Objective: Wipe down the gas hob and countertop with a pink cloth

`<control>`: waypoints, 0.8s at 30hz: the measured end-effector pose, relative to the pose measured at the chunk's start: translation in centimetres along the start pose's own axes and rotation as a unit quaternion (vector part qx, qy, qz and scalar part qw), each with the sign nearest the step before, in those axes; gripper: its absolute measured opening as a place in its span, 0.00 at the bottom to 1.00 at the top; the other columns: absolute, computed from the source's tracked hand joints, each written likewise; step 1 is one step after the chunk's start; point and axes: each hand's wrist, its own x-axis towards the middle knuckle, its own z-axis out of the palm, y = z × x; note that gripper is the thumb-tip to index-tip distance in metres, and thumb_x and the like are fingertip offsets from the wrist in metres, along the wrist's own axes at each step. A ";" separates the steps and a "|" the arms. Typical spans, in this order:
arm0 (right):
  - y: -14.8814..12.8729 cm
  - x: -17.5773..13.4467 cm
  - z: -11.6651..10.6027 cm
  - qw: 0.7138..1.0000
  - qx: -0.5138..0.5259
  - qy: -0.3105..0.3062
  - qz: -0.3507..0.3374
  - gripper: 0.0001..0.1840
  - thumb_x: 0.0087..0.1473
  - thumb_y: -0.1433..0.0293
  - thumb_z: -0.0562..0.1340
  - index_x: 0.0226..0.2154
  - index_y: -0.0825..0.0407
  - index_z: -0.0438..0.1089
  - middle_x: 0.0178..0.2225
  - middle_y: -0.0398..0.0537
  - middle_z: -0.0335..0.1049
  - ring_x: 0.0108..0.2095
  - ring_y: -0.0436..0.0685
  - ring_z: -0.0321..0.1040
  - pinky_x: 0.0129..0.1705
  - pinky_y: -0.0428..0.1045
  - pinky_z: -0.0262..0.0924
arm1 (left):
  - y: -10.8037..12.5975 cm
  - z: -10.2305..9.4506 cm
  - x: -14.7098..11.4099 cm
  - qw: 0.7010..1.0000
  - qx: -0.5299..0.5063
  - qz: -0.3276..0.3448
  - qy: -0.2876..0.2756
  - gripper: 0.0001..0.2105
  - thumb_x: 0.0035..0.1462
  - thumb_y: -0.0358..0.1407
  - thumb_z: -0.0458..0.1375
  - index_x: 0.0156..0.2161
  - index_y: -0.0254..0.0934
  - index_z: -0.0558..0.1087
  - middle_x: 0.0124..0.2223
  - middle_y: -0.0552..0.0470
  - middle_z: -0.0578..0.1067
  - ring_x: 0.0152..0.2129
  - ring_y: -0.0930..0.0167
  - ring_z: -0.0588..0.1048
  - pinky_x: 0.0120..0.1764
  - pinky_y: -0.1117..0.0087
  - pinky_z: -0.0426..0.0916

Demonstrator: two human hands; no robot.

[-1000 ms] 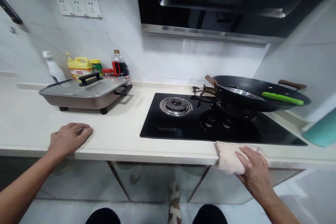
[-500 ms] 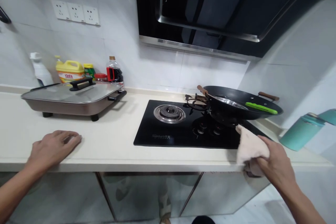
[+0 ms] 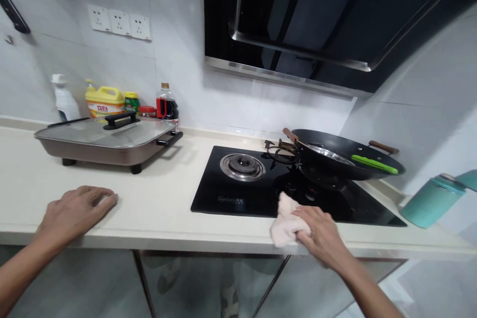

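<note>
Evidently, the right hand (image 3: pixel 322 234) has its grip closed on a pale pink, soft fabric cloth (image 3: pixel 286 223), right of the frame's lower centre. That cloth lies at the front of the cream, smooth desk (image 3: pixel 156 198), its upper tip overlapping the glossy black glass cooktop (image 3: pixel 255 203). Up and right of it, a wide black metal wok (image 3: pixel 337 172) sits on the cooktop, a long bright green utensil (image 3: pixel 374 164) within its rim. At far right stands a turquoise cylindrical container (image 3: pixel 432 202). Lower left, the left hand (image 3: pixel 76 209) rests palm down on the desk, its grip loose and bare, below a brown rectangular lidded pan (image 3: pixel 95 154).
</note>
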 end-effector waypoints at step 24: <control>-1.2 19.8 2.3 0.964 -0.005 -0.252 0.088 0.30 0.60 0.58 0.60 0.63 0.48 0.61 0.59 0.61 0.62 0.59 0.74 0.61 0.59 0.70 0.53 | 1.1 -1.7 -1.2 0.999 -0.037 -0.022 0.009 0.22 0.62 0.49 0.48 0.45 0.42 0.81 0.56 0.43 0.78 0.54 0.53 0.72 0.53 0.55 0.65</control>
